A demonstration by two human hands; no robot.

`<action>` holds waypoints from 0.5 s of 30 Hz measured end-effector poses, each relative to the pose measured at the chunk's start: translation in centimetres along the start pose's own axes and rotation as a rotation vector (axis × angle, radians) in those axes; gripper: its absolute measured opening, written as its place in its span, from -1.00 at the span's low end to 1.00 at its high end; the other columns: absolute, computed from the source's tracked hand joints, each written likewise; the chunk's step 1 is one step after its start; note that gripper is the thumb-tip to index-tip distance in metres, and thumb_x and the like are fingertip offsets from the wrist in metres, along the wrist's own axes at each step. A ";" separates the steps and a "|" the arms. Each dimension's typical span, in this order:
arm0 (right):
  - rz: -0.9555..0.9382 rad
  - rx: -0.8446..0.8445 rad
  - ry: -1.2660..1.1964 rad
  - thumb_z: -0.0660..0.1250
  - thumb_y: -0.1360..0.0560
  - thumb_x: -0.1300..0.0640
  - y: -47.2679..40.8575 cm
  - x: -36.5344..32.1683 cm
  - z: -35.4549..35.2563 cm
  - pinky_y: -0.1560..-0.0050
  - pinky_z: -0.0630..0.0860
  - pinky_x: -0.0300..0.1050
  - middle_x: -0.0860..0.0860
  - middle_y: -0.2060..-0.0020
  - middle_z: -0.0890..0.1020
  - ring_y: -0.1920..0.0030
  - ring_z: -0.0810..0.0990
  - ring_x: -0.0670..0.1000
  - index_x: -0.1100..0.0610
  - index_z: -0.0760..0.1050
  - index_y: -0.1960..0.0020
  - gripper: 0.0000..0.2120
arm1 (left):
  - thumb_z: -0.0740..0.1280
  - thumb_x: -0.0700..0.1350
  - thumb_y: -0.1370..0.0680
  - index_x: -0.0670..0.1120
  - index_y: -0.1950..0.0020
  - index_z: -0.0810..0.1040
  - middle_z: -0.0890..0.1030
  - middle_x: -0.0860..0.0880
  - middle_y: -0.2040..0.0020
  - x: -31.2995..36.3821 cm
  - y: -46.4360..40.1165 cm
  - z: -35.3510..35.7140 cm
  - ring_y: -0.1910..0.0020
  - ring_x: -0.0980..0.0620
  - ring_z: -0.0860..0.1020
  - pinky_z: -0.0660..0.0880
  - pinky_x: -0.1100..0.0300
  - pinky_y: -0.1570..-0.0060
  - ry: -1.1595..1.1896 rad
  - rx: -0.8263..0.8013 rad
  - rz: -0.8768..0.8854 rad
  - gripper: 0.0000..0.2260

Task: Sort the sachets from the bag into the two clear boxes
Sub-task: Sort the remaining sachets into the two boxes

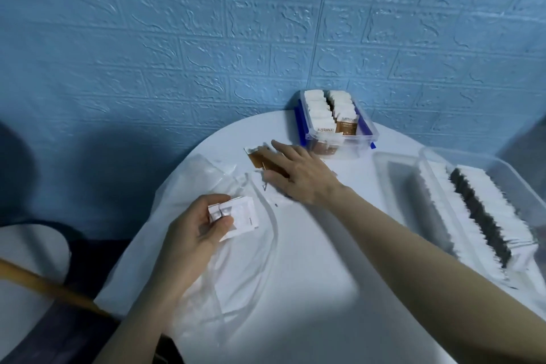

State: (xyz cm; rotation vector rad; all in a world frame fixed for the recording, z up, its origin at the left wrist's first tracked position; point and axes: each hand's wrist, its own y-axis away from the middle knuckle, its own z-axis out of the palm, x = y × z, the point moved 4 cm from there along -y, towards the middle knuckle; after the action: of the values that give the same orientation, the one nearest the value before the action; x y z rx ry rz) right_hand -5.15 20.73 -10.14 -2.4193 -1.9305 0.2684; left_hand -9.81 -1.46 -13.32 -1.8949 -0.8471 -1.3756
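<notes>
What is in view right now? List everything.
white sachets: small stack, white, in left hand
brown sachets: a few, brown, on table under right hand
small clear box: one, blue clips, table's far edge, sachets filed inside
large clear box: one, right, rows of white sachets
plastic bag: one, clear, flat on table
table: one, white, round
left hand: grips white sachets
right hand: fingers flat on brown sachets
</notes>
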 end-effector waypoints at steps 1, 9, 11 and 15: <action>0.020 -0.049 0.041 0.02 -0.60 -0.26 -1.0 0.0 0.3 -0.43 0.11 0.02 -0.05 -0.54 0.13 -0.48 0.17 0.10 -0.19 0.01 -0.54 -0.45 | 0.39 -0.25 -0.53 0.05 -0.09 0.59 0.68 0.11 0.00 -0.2 -0.2 0.0 0.01 0.14 0.65 0.55 0.31 0.07 0.024 0.000 -0.011 -0.76; 0.102 -0.131 0.096 -0.22 -0.42 -0.42 -1.1 0.1 3.0 -0.47 -0.02 0.16 -0.11 -0.52 0.15 -0.52 0.04 0.06 -0.33 0.03 -0.49 -0.35 | 0.39 -0.28 -0.52 0.03 -0.06 0.59 0.69 0.09 0.03 -0.9 -1.2 -0.7 0.04 0.14 0.66 0.55 0.28 0.16 0.075 0.011 -0.044 -0.77; 0.112 -0.119 0.057 -0.14 -0.51 -0.38 0.8 -0.3 2.8 -0.45 -0.04 0.17 -0.10 -0.52 0.15 -0.52 0.04 0.06 -0.30 0.07 -0.49 -0.44 | 0.39 -0.28 -0.51 0.02 -0.06 0.59 0.69 0.07 0.02 -1.0 -1.4 -0.8 0.02 0.12 0.66 0.55 0.25 0.10 0.078 0.019 -0.040 -0.77; 0.090 0.026 -0.029 -0.12 -0.52 -0.34 6.8 -1.9 2.1 -0.37 0.17 0.26 -0.03 -0.43 0.37 -0.44 0.27 0.15 -0.20 0.32 -0.43 -0.42 | 0.45 -0.24 -0.47 0.05 -0.03 0.60 0.70 0.09 0.06 -1.0 -2.1 -0.8 0.03 0.10 0.66 0.54 0.14 0.05 0.080 0.018 -0.048 -0.77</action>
State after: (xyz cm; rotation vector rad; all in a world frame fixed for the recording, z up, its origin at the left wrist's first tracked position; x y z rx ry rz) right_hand 0.71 17.13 -12.90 -2.5032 -1.8203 0.3317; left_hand -12.20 -1.02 -13.80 -1.8044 -0.8674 -1.4571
